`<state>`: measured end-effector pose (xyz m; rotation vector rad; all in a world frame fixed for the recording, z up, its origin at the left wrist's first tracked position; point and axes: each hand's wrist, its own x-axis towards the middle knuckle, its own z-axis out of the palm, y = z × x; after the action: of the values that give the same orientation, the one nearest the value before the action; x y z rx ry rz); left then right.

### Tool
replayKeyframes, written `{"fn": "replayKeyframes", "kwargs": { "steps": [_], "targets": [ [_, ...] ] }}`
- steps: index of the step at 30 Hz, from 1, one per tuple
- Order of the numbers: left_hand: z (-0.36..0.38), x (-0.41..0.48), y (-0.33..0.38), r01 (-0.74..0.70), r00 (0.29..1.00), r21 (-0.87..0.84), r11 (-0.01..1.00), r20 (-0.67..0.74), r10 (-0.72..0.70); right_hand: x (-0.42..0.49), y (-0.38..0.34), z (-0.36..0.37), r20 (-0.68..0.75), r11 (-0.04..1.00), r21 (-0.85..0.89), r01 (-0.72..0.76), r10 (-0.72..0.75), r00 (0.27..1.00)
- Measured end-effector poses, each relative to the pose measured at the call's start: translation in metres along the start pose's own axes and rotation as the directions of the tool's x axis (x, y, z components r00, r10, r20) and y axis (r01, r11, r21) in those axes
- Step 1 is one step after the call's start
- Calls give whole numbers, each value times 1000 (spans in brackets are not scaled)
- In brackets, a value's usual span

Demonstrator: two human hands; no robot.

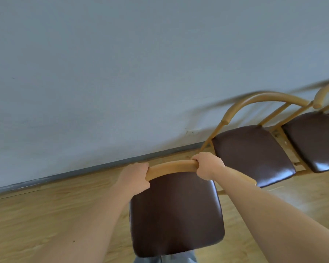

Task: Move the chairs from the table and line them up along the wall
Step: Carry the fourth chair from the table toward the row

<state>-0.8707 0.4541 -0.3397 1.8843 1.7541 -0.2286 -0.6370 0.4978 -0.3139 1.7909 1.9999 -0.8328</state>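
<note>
A wooden chair [176, 211] with a dark brown padded seat is right in front of me, its curved backrest rail on the side toward the wall. My left hand [135, 177] grips the left end of that rail and my right hand [209, 166] grips the right end. Two matching chairs stand against the wall to the right: the nearer one [253, 154] sits close beside the chair I hold, and the farther one [315, 139] is cut off by the frame edge. The legs of the chair I hold are hidden under its seat.
A pale blue-grey wall [122, 73] with a dark baseboard [84, 172] runs across the view, with a white outlet [192, 132] low on it. Light wood floor [46, 215] lies open to the left of the held chair. No table is in view.
</note>
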Motion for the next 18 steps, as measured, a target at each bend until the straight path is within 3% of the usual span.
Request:
{"fn": "replayKeyframes", "kwargs": {
  "steps": [9,18],
  "targets": [
    [-22,94,2,48,989,35,998,-138,-43,96,14,-46,-105,990,-138,32,-46,993],
    [-33,155,-6,113,979,85,990,-180,-96,158,12,-53,-244,995,-65,74,-88,966]
  ]
}}
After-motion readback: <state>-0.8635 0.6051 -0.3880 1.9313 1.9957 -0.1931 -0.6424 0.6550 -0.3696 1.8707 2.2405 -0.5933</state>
